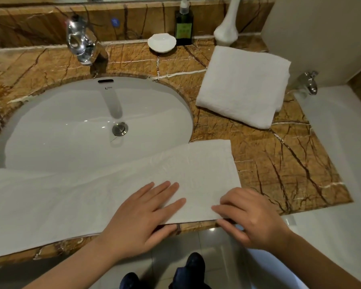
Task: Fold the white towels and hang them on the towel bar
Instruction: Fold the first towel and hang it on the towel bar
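A long white towel (104, 190), folded into a strip, lies along the front of the marble counter and partly over the sink's near rim. My left hand (142, 217) presses flat on it near its right end, fingers straight. My right hand (250, 215) pinches the towel's near right corner at the counter edge, fingers curled. A second white towel (244, 86), folded into a thick square, sits on the counter at the back right. No towel bar is in view.
The white oval sink (50, 113) fills the counter's left half, with a chrome faucet (81, 40) behind it. A white soap dish (162, 43), a green pump bottle (184, 25) and a white vase (226, 32) stand along the back. A bathtub edge (331, 126) with a tap (310, 81) lies right.
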Tool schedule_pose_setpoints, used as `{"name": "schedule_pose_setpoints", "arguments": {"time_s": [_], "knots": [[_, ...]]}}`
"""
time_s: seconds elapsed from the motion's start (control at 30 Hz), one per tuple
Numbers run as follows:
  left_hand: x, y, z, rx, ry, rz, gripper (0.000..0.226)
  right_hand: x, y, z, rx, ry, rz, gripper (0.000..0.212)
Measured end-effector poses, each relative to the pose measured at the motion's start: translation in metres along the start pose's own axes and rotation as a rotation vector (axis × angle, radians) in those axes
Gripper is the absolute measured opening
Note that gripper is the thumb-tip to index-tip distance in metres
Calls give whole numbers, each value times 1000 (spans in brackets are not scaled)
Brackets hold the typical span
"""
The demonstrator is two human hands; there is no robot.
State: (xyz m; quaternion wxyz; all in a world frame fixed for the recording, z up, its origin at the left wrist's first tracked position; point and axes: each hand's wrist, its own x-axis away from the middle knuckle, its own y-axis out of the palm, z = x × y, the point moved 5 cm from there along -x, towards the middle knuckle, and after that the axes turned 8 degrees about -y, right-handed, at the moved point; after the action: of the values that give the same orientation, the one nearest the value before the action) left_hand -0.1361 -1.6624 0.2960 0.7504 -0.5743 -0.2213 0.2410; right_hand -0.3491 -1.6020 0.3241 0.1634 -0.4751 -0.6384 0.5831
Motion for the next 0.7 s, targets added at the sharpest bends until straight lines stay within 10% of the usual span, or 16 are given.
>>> {"name": "schedule_pose_setpoints", "arguments": {"time_s": [0.23, 0.7], "knots": [[-33, -18, -16, 63, -221, 131, 46, -55, 37, 7, -130, 623, 0, 57], [-49, -7, 33, -14, -246, 61, 52, -1, 30, 40, 213, 722, -317, 68]]}}
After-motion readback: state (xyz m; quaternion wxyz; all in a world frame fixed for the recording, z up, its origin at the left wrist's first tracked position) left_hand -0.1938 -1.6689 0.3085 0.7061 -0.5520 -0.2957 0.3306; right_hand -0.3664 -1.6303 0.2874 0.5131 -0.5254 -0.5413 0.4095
